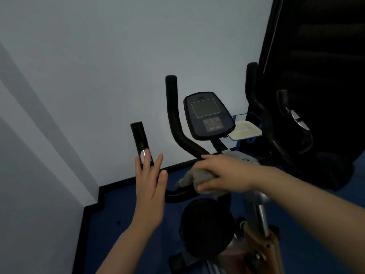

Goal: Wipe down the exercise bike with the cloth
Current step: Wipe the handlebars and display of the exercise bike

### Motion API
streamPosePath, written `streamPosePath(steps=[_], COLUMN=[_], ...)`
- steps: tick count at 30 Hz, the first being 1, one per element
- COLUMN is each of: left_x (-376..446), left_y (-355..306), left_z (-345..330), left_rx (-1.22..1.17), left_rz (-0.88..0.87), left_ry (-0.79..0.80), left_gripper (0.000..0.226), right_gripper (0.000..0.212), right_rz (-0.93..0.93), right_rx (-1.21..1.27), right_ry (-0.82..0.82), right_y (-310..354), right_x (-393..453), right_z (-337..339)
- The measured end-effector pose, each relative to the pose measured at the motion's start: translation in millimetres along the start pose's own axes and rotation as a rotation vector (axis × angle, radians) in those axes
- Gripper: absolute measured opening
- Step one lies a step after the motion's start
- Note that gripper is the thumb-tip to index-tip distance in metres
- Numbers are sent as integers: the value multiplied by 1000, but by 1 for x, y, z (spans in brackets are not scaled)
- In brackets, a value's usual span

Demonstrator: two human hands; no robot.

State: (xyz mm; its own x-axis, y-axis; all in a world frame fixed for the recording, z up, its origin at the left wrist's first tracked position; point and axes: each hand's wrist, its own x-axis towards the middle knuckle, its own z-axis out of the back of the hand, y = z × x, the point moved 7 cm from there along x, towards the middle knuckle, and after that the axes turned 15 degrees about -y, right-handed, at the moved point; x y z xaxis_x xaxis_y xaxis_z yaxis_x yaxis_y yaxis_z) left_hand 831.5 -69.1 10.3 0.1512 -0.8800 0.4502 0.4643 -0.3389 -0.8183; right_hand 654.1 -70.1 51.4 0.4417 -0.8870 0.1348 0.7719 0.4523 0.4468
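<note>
The exercise bike (209,115) stands ahead of me, with black handlebars and a console with a grey screen. My right hand (221,175) grips a grey cloth (195,178) and presses it around the left handlebar bar near the centre stem. My left hand (151,184) is held up with straight fingers just in front of the left handle end (139,138), where a metal sensor strip shows between the fingers. Whether it touches the handle is unclear.
A pale wall (98,76) is close on the left and behind the bike. The floor (128,214) is blue with a black skirting edge. A white tray (245,131) sits beside the console. Dark equipment (316,95) fills the right side.
</note>
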Motion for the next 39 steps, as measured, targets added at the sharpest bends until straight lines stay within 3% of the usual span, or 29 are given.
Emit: streamPosePath(steps=[3,5,6,9,12,15,19,22,25,29,35,39], left_x=[3,5,6,3,0,0,0,-4,-4,-4,-8,-5], left_y=[-22,-33,-36,-37,-32,-29,-30,-28,-27,-28,-28,-30], left_z=[-1,-8,-12,-25,-31,-32,-33,-32,-32,-32,-32,-31], left_rx=[64,53,65,297,468,468,491,469,445,457,456,456], left_rz=[-140,-173,-172,-244,-314,-310,-329,-333,-339,-365,-371,-410], left_ry=[-85,-81,-59,-3,43,48,24,8,-17,-15,-34,-58], left_gripper=[47,46,47,62,71,71,70,67,64,63,60,57], right_gripper=[23,22,23,15,24,30,40,32,45,27,25,21], right_rz=[-158,-266,-312,-366,-334,-299,-295,-317,-419,-400,-398,-471], right_rx=[367,282,168,-76,-49,-38,-189,-30,72,-26,143,138], right_ry=[-455,-679,-709,-631,-773,-837,-639,-793,-817,-720,-933,-869], right_y=[-23,-46,-52,-51,-37,-37,-43,-38,-45,-43,-33,-37], right_x=[-22,-39,-44,-51,-66,-70,-47,-65,-80,-48,-85,-60], right_z=[49,65,62,26,0,2,7,-2,-17,-1,-21,-14])
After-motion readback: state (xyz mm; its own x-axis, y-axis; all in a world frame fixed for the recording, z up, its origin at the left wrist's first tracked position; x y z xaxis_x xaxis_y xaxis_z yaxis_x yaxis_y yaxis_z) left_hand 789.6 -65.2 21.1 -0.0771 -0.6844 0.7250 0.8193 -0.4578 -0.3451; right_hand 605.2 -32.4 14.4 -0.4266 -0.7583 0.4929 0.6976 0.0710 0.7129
